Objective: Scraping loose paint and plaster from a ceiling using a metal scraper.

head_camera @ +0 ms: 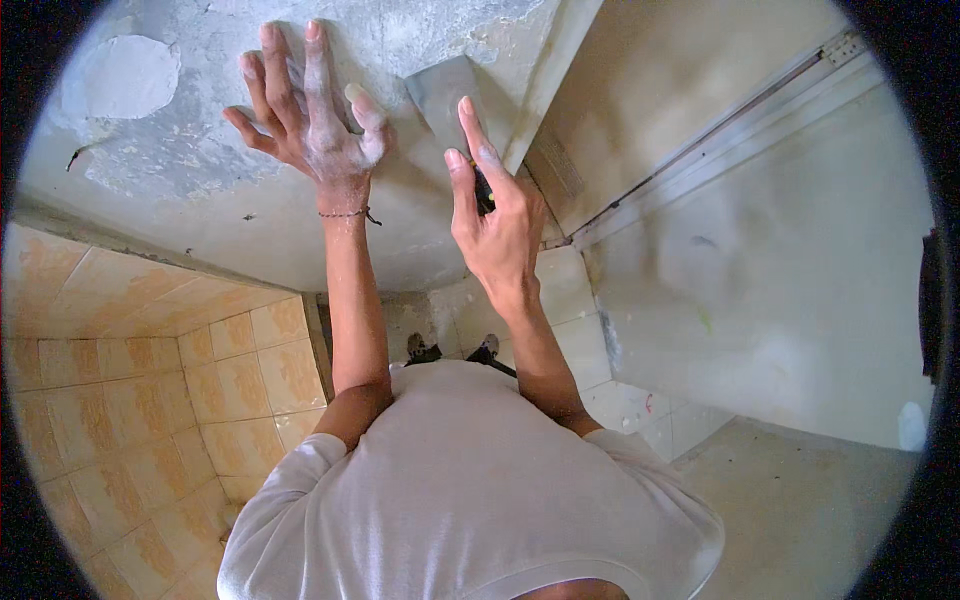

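Observation:
My left hand (319, 120), dusted with white powder, is spread with its fingers apart against a patchy plastered wall (247, 187). To its right my right hand (499, 202) grips a putty knife (444, 94) by its dark handle, which the fingers mostly hide. The wide grey metal blade points up and lies at the wall, close to the wall's right edge. My index finger stretches along the tool towards the blade. A round whitish patch (135, 76) shows on the wall left of my left hand.
A thin wire end (73, 159) sticks out of the wall at the left. Orange-patterned tiles (232, 367) cover the surfaces at lower left. A pale door or panel (750, 285) stands on the right, beside a frame. White floor tiles (566, 292) lie below.

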Motion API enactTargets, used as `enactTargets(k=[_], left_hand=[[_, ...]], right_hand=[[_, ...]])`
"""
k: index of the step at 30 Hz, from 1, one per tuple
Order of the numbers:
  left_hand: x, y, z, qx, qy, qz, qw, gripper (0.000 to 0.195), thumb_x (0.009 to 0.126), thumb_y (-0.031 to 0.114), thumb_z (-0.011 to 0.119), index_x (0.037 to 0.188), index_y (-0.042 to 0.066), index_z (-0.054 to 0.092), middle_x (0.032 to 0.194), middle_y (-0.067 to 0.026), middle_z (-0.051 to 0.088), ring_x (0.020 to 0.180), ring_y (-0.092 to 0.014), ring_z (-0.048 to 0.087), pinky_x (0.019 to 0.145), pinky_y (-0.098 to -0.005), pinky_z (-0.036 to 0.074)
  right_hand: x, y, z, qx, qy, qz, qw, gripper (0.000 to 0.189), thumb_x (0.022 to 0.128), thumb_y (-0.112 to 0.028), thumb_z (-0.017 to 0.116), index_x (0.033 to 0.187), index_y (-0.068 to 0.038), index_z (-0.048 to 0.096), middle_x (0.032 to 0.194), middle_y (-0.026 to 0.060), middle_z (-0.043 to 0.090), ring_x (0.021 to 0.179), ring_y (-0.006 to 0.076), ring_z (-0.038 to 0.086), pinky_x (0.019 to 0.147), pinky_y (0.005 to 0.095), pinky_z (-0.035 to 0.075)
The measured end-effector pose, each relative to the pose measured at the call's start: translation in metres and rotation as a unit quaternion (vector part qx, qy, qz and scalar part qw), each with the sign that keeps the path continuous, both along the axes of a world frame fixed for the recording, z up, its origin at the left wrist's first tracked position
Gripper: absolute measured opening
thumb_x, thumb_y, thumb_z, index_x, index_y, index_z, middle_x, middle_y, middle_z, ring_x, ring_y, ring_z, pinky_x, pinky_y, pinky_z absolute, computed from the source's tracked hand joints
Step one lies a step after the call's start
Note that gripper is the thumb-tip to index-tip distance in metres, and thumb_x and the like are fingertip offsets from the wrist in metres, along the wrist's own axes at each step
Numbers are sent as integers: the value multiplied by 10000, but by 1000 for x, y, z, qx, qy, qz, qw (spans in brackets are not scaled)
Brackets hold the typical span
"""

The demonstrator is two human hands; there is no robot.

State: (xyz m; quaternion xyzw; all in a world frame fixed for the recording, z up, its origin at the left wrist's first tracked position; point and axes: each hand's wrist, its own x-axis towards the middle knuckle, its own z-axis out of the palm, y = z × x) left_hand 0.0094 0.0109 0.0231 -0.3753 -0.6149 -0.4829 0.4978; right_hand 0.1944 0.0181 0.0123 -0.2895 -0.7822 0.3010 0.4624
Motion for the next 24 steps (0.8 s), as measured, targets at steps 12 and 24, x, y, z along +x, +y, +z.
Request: enactTargets(k=[12,24], left_hand=[[-1,4,-2,-4,0,3,1000,577,836,358,474,1369,213,644,1536,-73,485,1501,-259,304,1247,-468,-34],[-2,0,0,-8,-1,4,1000,595,828,358,473,1384,217,630,1539,-83,479,1506,-258,294,1246,-468,-36]], right_hand=[[-12,5,0,23,9,-28,999,413,1027,-191,563,1432,-108,566,1297,124,665,729,224,717,656,304,530],[-9,3,-4,22,-2,-21,1000,423,1027,-180,563,1443,-106,550,1358,106,630,911,251,753,699,307,537]])
